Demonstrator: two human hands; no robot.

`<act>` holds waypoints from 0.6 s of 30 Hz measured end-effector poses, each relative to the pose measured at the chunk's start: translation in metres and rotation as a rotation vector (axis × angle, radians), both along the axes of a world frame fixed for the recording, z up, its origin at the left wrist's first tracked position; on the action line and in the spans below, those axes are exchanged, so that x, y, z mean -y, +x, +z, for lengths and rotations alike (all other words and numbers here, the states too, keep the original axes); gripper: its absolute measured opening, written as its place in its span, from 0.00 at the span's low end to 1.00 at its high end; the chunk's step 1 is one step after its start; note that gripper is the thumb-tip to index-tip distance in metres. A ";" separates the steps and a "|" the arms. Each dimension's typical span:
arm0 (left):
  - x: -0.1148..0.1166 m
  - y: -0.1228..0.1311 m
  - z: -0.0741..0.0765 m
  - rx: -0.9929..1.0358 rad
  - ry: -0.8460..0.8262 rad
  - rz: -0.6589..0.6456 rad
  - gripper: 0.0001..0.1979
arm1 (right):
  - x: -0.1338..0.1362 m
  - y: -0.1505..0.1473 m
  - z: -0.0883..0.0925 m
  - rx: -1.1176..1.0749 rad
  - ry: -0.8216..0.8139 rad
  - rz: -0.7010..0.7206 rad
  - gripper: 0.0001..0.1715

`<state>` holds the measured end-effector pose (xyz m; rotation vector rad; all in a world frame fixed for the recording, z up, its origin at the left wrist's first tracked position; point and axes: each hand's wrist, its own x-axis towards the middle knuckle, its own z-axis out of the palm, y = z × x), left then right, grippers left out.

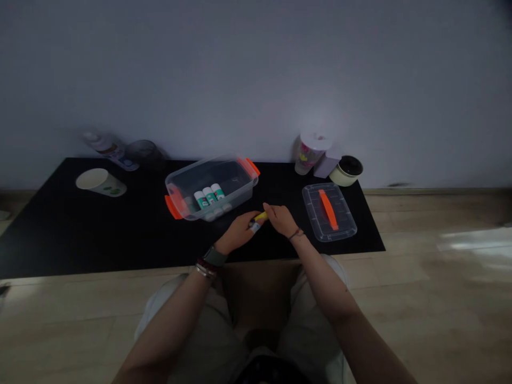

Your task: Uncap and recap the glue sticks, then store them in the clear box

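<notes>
Our left hand [237, 233] curls its fingers around a yellow-ended stick [258, 218], and our right hand [281, 220] pinches the yellow end, steadying it between both hands just before the clear box [236, 198].

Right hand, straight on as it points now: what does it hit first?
Likely the clear plastic box, near its orange end handle. The right hand points up and left, just past the yellow stick at the left hand. Depth is unclear, so it might clear the rim.
</notes>
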<state>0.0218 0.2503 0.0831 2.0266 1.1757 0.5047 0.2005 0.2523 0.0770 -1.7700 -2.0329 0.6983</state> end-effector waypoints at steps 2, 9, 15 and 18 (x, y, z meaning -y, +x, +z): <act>0.000 0.000 -0.002 -0.007 -0.008 -0.018 0.21 | 0.000 0.000 0.000 0.035 -0.004 0.008 0.30; 0.000 0.001 -0.004 -0.081 0.032 0.003 0.18 | 0.001 -0.008 -0.007 0.050 -0.057 -0.075 0.29; 0.003 0.004 0.000 -0.156 0.070 -0.012 0.16 | 0.003 -0.018 -0.016 0.036 -0.032 -0.138 0.29; 0.005 0.007 0.002 -0.233 0.098 0.001 0.16 | 0.002 -0.021 -0.017 0.089 -0.025 -0.121 0.27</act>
